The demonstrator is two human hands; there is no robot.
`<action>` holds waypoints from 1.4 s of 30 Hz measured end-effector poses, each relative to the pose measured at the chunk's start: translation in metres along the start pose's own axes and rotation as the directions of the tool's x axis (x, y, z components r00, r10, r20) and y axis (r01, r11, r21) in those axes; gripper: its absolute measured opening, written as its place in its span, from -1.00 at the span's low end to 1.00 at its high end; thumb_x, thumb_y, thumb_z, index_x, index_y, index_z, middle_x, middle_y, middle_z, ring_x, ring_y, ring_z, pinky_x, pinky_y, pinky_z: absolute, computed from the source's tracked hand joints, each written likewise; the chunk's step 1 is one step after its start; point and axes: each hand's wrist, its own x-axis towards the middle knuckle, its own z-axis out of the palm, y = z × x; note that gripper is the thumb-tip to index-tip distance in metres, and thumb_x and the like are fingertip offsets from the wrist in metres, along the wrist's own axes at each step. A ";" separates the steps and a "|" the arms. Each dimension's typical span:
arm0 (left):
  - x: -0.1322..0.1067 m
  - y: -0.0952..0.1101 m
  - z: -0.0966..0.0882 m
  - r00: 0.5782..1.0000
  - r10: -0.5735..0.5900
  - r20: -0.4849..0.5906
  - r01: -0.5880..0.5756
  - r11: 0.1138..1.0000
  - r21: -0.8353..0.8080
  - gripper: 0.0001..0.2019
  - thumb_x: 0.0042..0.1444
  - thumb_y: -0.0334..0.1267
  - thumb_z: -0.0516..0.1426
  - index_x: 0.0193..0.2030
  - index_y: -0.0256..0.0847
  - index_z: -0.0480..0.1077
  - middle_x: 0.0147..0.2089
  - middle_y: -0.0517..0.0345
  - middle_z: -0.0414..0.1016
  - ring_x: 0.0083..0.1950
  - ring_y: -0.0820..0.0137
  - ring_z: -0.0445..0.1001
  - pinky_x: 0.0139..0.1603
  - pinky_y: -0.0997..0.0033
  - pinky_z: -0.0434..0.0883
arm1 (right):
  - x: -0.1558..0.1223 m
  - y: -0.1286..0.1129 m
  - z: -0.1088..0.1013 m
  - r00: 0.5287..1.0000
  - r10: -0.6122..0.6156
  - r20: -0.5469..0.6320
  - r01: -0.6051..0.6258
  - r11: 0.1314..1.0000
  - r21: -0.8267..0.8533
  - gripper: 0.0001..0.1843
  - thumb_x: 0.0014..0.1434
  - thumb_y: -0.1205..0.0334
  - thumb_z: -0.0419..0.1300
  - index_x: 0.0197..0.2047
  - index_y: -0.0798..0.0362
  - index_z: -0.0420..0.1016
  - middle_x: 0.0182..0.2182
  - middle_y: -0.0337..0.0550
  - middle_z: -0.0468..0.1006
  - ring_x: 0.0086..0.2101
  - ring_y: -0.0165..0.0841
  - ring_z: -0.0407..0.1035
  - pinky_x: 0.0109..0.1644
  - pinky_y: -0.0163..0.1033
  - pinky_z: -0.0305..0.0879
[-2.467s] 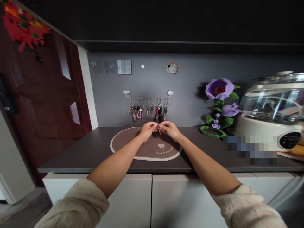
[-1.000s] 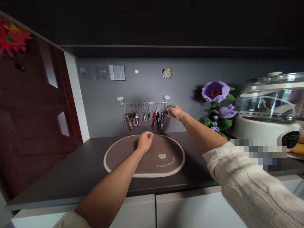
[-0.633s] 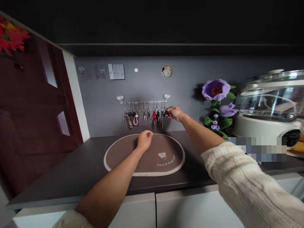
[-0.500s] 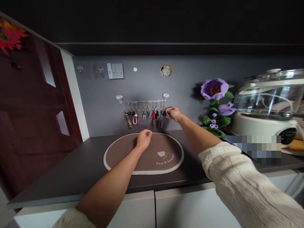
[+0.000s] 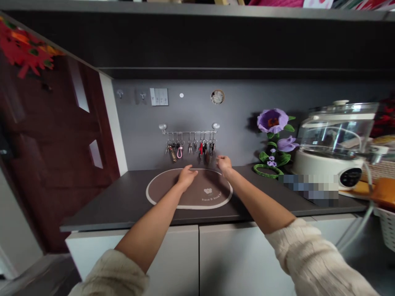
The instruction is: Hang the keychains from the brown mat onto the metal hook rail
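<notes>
Both sleeves [image 5: 317,255] cropped, left hand [image 5: 185,179], fingers [image 5: 186,168] parted, right hand [image 5: 224,165], fingers unclear, keys [image 5: 190,149] blurred

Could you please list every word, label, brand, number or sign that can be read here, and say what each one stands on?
"Have A Good ...": curved on the brown mat; blurred, last word unclear.
Brown key tag: any marks too blurred to read.
Wall switch panel: small marks, unreadable.
Black control panel: marks too small to read.
No brand or number is legible.

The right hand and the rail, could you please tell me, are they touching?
Apart: the head view plainly shows grey wall between the rail and the right hand, which is lower.
</notes>
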 end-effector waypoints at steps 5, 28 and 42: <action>-0.031 0.028 -0.026 0.961 0.253 0.114 -0.237 0.962 -0.132 -0.16 -0.14 -0.35 0.17 0.25 -0.16 -0.19 -0.56 0.36 0.23 -0.54 0.60 0.20 -0.43 0.57 0.20 | -0.055 -0.023 -0.004 0.977 -0.104 0.188 0.062 0.974 0.217 -0.50 -0.05 0.27 0.10 0.01 0.01 0.15 -0.55 -0.34 0.26 -0.58 -0.53 0.18 -0.45 -0.37 0.22; -0.098 0.019 -0.113 0.907 0.377 0.186 -0.369 0.926 -0.078 0.01 -0.13 -0.24 0.17 0.23 -0.06 -0.59 -0.37 0.28 0.31 -0.39 0.56 0.29 -0.29 0.49 0.27 | -0.132 -0.026 -0.037 0.722 -0.461 0.517 0.502 0.862 0.069 -0.11 0.00 0.09 0.10 0.26 -0.09 -0.39 -0.48 -0.30 0.33 -0.48 -0.46 0.23 -0.32 -0.27 0.28; 0.080 0.015 -0.103 0.943 0.043 -0.331 -0.068 0.995 -0.067 -0.02 -0.50 -0.07 0.32 0.12 -0.23 -0.01 0.18 -0.22 0.05 0.18 0.18 0.09 0.11 0.20 0.09 | 0.036 -0.018 0.010 0.983 -0.183 0.026 0.185 0.976 -0.117 0.17 -0.38 -0.10 0.30 0.20 0.17 -0.16 0.06 0.19 0.16 0.02 -0.12 0.14 0.05 -0.08 0.14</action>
